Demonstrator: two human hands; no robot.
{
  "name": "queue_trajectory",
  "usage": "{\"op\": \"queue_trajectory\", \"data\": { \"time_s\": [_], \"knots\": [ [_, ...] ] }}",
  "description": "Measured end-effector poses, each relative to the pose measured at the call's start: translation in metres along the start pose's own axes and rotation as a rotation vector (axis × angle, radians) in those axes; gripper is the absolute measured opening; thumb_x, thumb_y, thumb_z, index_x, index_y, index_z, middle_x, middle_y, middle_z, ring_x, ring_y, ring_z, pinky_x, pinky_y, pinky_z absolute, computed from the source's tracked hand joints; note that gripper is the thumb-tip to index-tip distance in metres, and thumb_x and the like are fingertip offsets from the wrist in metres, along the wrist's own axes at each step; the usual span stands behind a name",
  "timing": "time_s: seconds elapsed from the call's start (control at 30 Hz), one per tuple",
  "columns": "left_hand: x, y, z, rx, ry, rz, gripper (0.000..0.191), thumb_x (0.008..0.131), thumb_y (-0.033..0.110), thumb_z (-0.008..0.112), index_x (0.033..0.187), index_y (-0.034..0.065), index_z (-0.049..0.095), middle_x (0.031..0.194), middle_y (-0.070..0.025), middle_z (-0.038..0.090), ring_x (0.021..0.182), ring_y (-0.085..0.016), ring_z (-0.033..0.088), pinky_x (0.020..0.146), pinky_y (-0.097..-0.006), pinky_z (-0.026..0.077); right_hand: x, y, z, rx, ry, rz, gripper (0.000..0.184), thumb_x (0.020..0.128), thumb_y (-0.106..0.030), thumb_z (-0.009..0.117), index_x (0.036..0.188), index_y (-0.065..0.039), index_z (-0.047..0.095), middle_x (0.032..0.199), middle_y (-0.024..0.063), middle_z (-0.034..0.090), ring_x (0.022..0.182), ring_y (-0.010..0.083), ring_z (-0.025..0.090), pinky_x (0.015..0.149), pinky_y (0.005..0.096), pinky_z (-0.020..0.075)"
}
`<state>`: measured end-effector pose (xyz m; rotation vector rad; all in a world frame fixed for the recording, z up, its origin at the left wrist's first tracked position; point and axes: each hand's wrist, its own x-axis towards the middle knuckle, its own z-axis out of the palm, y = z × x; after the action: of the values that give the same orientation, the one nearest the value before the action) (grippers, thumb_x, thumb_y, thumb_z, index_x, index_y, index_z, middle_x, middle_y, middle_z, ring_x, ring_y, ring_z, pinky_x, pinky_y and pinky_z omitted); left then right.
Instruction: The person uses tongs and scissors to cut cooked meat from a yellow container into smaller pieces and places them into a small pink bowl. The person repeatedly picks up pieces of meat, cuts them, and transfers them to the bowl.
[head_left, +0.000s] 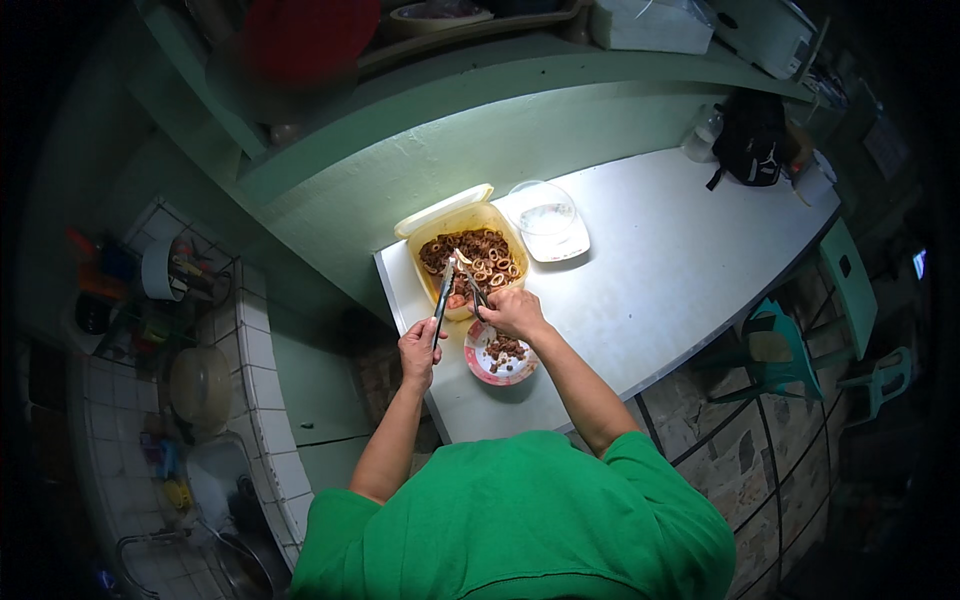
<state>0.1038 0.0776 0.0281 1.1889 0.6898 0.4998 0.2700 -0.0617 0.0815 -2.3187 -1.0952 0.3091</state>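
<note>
A yellowish plastic tub (523, 259) holds dark brown chopped food with pale rings on top. My left hand (420, 351) is closed on metal tongs (444, 296) with dark grips, their tips over the tub. In my right hand (511, 311) are scissors (478, 294), whose blades point into the tub near the tongs' tips; a pale piece of food lies between the two tools. Just below my right hand stands a bowl with a red-and-white rim (474, 367), holding some chopped brown food. A white digital scale (572, 250) carries a clear round container (541, 210) to the tub's right.
The tub's lid (444, 211) leans between tub and wall. A black backpack (754, 146) and a plastic bottle (702, 137) stand at the white table's (652, 225) far right end. Green plastic chairs (780, 352) are at the right. A tiled counter (270, 405) with a sink lies left.
</note>
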Motion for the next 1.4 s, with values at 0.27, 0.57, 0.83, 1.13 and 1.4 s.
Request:
{"op": "queue_trajectory", "data": {
  "time_s": [0.27, 0.57, 0.83, 1.13, 1.4],
  "knots": [
    [-0.001, 0.003, 0.003, 0.024, -0.057, -0.024, 0.026, 0.094, 0.026, 0.06, 0.102, 0.0013, 0.063, 0.073, -0.0039, 0.062, 0.039, -0.005, 0.041, 0.035, -0.0186, 0.029, 0.007, 0.01, -0.008, 0.269, -0.167, 0.211, 0.06, 0.078, -0.067, 0.054, 0.071, -0.01, 0.07, 0.061, 0.0111, 0.064, 0.066, 0.0286, 0.066, 0.065, 0.0402, 0.0503],
    [-0.002, 0.0, 0.014, -0.016, -0.043, 0.008, 0.026, 0.094, 0.027, 0.059, 0.104, 0.0028, 0.062, 0.074, -0.0025, 0.061, 0.039, -0.005, 0.041, 0.035, -0.0185, 0.03, -0.001, -0.012, -0.013, -0.086, -0.202, 0.173, 0.081, 0.071, -0.08, 0.045, 0.077, -0.004, 0.071, 0.078, 0.0227, 0.067, 0.083, 0.0369, 0.066, 0.076, 0.0466, 0.0495],
    [0.001, 0.005, 0.008, -0.062, -0.018, -0.028, 0.022, 0.094, 0.021, 0.059, 0.101, 0.0011, 0.064, 0.072, -0.0039, 0.061, 0.038, -0.005, 0.04, 0.035, -0.0189, 0.03, 0.002, -0.007, -0.006, 0.026, -0.103, 0.098, 0.064, 0.077, -0.069, 0.052, 0.072, -0.008, 0.069, 0.071, 0.0186, 0.065, 0.076, 0.0355, 0.066, 0.071, 0.0448, 0.0506],
    [0.003, 0.019, 0.0, -0.062, -0.112, -0.131, 0.026, 0.096, 0.029, 0.055, 0.098, 0.0039, 0.063, 0.075, -0.004, 0.064, 0.039, -0.005, 0.043, 0.035, -0.0187, 0.032, -0.002, 0.002, -0.006, 0.084, -0.111, 0.113, 0.052, 0.081, -0.058, 0.055, 0.072, -0.008, 0.069, 0.068, 0.0158, 0.064, 0.072, 0.0338, 0.065, 0.067, 0.0445, 0.0503],
    [0.002, 0.013, -0.001, -0.078, -0.079, -0.132, 0.024, 0.094, 0.026, 0.058, 0.099, 0.0029, 0.064, 0.073, -0.0037, 0.064, 0.039, -0.005, 0.042, 0.035, -0.0183, 0.031, -0.005, 0.002, -0.006, 0.002, -0.017, 0.057, 0.054, 0.08, -0.06, 0.055, 0.071, -0.009, 0.069, 0.062, 0.0146, 0.063, 0.067, 0.0314, 0.065, 0.066, 0.0426, 0.0508]
  ]
}}
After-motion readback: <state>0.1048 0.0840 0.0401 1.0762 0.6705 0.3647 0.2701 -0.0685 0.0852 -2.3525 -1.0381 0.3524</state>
